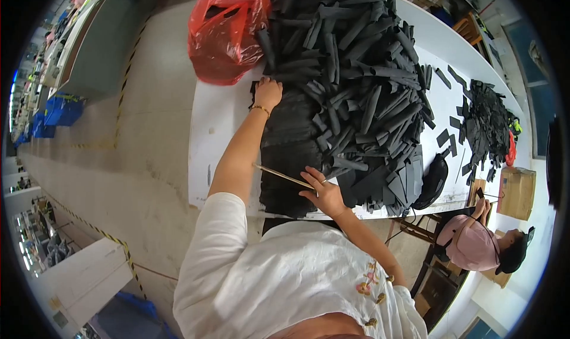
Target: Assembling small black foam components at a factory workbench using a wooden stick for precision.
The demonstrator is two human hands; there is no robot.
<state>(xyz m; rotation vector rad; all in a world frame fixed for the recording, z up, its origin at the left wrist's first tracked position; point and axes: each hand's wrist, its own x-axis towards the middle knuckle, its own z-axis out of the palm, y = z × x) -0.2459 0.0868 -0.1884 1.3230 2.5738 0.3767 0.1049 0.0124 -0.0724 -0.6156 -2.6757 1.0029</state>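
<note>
Matt black foam strips (350,72), glossy red plastic bag (225,30)

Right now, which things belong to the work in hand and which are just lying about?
In hand:
left hand on the flat black sheets
right hand holding a thin stick
heap of black strips

Lying about:
red bag
cardboard box
black cap

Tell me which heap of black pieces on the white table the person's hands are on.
The big heap beside the red plastic bag: left hand and right hand touch it. The smaller heap lies farther right, untouched.
</note>
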